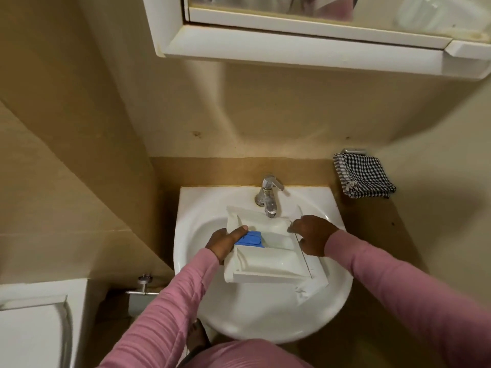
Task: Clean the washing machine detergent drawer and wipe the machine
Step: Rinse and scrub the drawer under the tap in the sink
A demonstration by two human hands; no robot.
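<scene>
A white detergent drawer (pixel 268 258) with a blue insert (pixel 251 239) is held over the white sink (pixel 191 216), under the chrome tap (pixel 268 195). My left hand (pixel 224 241) grips the drawer's left end, thumb lying on top beside the blue insert. My right hand (pixel 312 235) holds the drawer's right end near its front panel, fingers curled over the edge. No water is seen running.
A black-and-white checked cloth (pixel 362 175) hangs on a wall hook right of the sink. A white mirror cabinet (pixel 292 46) juts out overhead. A toilet cistern (pixel 34 322) stands at lower left, with a metal valve (pixel 143 285) on the wall beside it.
</scene>
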